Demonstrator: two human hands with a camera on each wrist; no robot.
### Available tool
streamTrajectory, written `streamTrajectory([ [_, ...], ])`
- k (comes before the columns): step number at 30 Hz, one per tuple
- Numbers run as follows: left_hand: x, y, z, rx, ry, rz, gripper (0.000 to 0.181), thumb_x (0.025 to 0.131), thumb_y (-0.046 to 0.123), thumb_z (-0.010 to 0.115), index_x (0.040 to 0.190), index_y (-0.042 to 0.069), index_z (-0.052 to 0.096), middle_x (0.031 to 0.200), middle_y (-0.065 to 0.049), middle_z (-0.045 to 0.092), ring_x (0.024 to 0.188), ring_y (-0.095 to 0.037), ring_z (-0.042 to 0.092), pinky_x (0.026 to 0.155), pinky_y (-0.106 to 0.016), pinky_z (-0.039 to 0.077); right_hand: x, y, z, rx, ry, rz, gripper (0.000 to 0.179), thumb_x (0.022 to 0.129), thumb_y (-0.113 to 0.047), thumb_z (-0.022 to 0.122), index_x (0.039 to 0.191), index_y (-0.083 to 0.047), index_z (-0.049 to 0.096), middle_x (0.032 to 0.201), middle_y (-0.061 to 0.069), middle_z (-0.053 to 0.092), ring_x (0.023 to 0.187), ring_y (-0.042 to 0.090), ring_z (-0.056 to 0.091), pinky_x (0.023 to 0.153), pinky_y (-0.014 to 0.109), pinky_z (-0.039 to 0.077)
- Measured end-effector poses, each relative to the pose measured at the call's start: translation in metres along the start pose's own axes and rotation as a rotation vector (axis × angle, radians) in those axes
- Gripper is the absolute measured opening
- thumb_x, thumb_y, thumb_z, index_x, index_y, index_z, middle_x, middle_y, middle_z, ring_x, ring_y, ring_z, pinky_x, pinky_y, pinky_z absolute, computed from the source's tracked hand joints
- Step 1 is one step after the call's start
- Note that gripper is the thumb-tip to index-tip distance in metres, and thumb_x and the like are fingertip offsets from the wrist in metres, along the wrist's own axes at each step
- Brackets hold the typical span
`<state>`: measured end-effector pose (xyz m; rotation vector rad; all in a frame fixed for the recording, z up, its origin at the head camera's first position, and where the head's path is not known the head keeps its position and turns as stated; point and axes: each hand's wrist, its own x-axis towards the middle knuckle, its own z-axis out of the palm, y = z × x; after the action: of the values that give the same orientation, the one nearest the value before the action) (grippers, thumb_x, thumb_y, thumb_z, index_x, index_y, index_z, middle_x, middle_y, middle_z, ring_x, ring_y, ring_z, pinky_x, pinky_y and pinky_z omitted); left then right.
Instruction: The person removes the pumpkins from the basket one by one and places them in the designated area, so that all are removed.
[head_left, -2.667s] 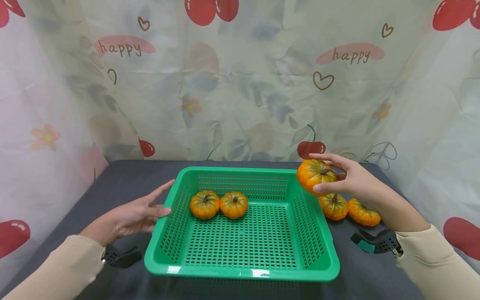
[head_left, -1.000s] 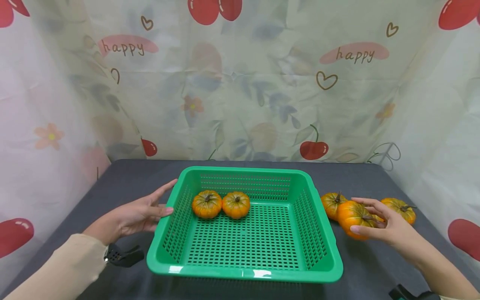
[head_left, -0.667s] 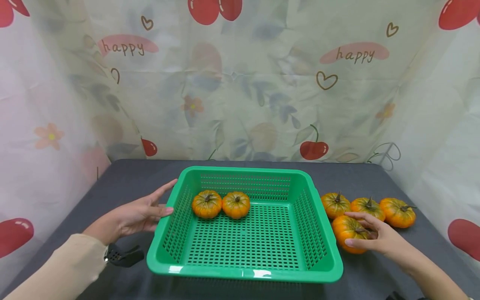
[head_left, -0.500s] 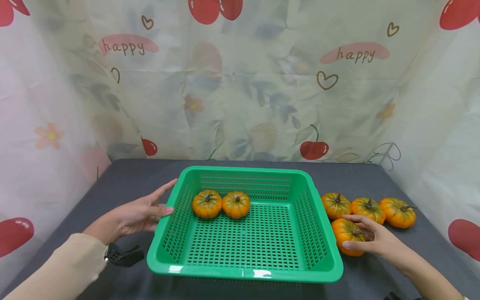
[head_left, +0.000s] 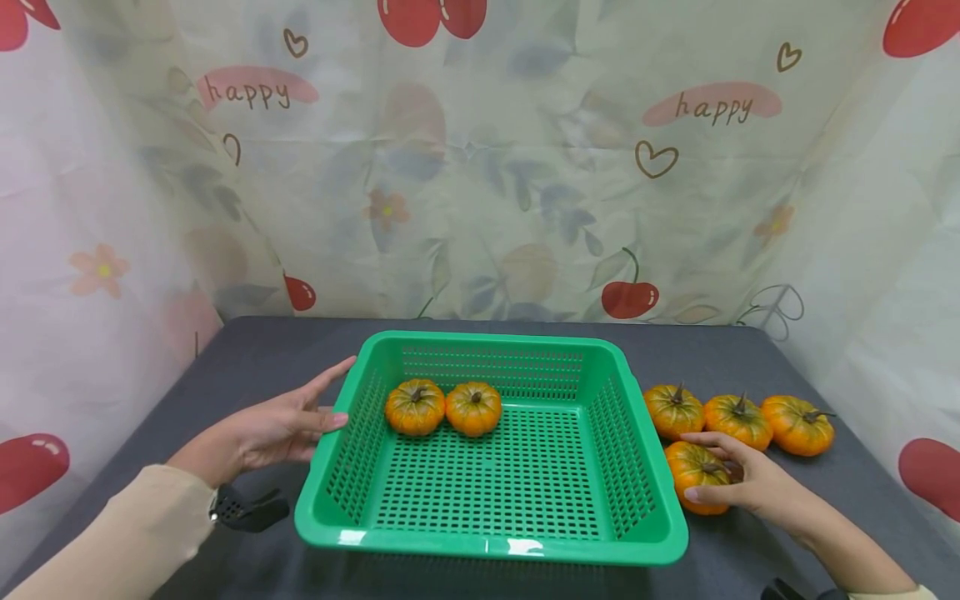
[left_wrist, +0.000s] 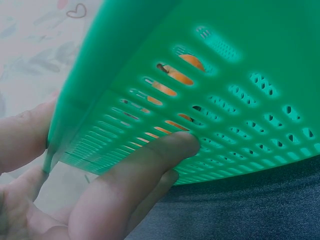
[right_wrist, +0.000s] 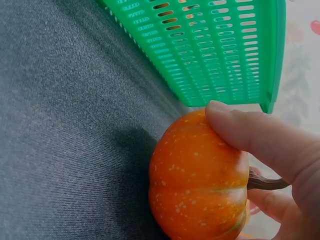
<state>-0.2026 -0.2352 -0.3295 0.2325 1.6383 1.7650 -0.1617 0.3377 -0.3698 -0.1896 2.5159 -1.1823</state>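
Observation:
A green perforated plastic basket [head_left: 487, 546] stands in the middle of the head view. My left hand [head_left: 273, 433] holds its left side, thumb on the rim. In the left wrist view, straight fingers [left_wrist: 135, 175] press the outer slotted wall. Just right of the basket, my right hand [head_left: 765, 483] grips a small orange pumpkin [head_left: 692, 475] between thumb and fingers. The right wrist view shows the thumb on that pumpkin [right_wrist: 195, 180], its brown stem towards the palm and its shadow on the dark cloth. Most of the other fingers are hidden there.
Inside the basket sit two pumpkins, one left [head_left: 415, 407] and one right [head_left: 473, 408]. Behind the right hand is a row of three more: a near-basket pumpkin [head_left: 673, 411], a middle pumpkin [head_left: 738, 421] and an outer pumpkin [head_left: 797, 425]. A printed curtain [head_left: 465, 183] encloses the dark-covered table [head_left: 292, 350].
My right hand, earlier gripping a pumpkin at the basket's far right corner, is now lower, holding a pumpkin in front of the row. My left hand has stayed on the basket.

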Motion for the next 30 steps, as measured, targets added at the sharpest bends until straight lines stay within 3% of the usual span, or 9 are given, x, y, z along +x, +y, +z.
streamTrajectory([
  [17, 0.0003, -0.0009, -0.0005, -0.008, -0.003, 0.0, 0.092, 0.099, 0.009, 0.055, 0.152, 0.044, -0.012, 0.152, -0.032, 0.024, 0.114, -0.037, 0.062, 0.093, -0.056, 0.051, 0.0038, 0.0035, -0.0005, 0.026, -0.015, -0.02, 0.073, 0.09, -0.024, 0.069, 0.148, -0.001, 0.033, 0.153, 0.034, 0.018, 0.134, 0.06, 0.018, 0.099, 0.073, 0.03],
  [25, 0.0001, -0.0008, -0.0004, -0.014, -0.004, -0.001, 0.092, 0.099, 0.01, 0.055, 0.152, 0.044, -0.012, 0.153, -0.033, 0.02, 0.115, -0.038, 0.061, 0.093, -0.057, 0.05, 0.0038, 0.0036, 0.0, 0.022, -0.008, -0.026, 0.075, 0.088, -0.023, 0.071, 0.148, -0.002, 0.032, 0.153, 0.035, 0.016, 0.132, 0.061, 0.021, 0.094, 0.07, 0.037],
  [30, 0.0, -0.0005, -0.0001, -0.013, 0.0, 0.0, 0.092, 0.099, 0.009, 0.055, 0.152, 0.044, -0.011, 0.153, -0.032, 0.02, 0.115, -0.038, 0.061, 0.093, -0.057, 0.05, 0.004, 0.0039, 0.0003, 0.018, 0.002, -0.034, 0.075, 0.087, -0.023, 0.072, 0.148, -0.001, 0.032, 0.153, 0.035, 0.016, 0.132, 0.061, 0.021, 0.094, 0.072, 0.036],
])
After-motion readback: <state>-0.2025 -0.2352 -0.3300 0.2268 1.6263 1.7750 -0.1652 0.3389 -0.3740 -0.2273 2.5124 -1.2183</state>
